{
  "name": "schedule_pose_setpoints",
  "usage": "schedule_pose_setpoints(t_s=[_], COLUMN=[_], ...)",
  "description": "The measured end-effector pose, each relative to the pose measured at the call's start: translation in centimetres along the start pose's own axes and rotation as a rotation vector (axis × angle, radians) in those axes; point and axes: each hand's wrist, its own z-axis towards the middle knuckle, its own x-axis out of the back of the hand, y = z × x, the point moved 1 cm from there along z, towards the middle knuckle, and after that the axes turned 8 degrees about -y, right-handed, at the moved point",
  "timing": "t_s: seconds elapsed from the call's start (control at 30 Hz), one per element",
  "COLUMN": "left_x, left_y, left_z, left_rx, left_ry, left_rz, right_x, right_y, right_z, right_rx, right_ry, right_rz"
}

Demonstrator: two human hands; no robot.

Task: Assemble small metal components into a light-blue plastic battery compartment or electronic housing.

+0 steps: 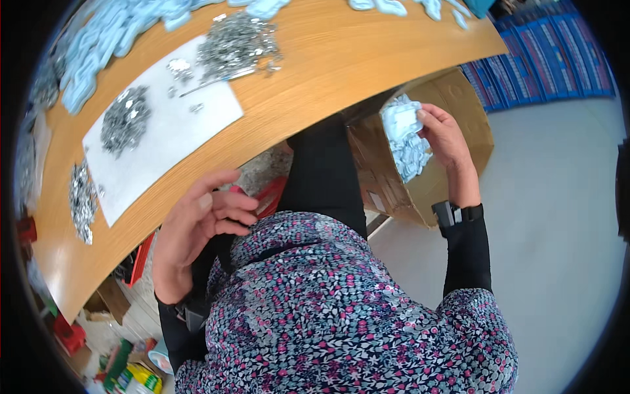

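My right hand (447, 134) reaches over an open cardboard box (461, 105) beside my leg. Between its thumb and fingers it pinches a light blue, flat, soft-looking piece (401, 121). Below that piece, a heap of similar light blue pieces (412, 157) lies inside the box. My left hand (207, 213) hovers by my lap near the table edge, fingers apart and slightly bent, holding nothing. On the wooden table (315, 62) a white sheet (172, 134) carries piles of small shiny silver bits (126, 118), and a thin metal tool (220, 80) lies beside the larger pile (239, 46).
Light blue looped pieces (125, 29) are heaped along the table's far left. Blue crates or stacked panels (541, 59) stand on the grey floor (551, 177) at the far right. Colourful packets (134, 377) lie at the lower left, below the table.
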Motion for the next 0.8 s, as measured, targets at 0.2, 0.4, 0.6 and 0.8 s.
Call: schedule_pose_setpoints(t_s=[0.2, 0.4, 0.6, 0.8], left_x=[-0.7, 4.1, 12.3, 18.1], left_y=[-1.5, -5.3, -13.8, -21.7], left_z=[1.1, 2.0, 2.5, -2.9], left_rx=[0.206, 0.494, 0.507, -0.549], left_ry=[0.200, 0.161, -0.034, -0.018], left_rz=[0.368, 0.762, 1.020, 1.095], right_x=[13.6, 8.3, 11.6, -0.6], right_y=[16.6, 20.3, 31.4, 26.9], right_z=[-2.8, 0.3, 2.9, 17.9], right_rx=[-0.303, -0.314, -0.185, 0.886], right_ry=[0.370, 0.010, -0.278, -0.013], right_rz=[-0.621, -0.465, -1.221, -1.165])
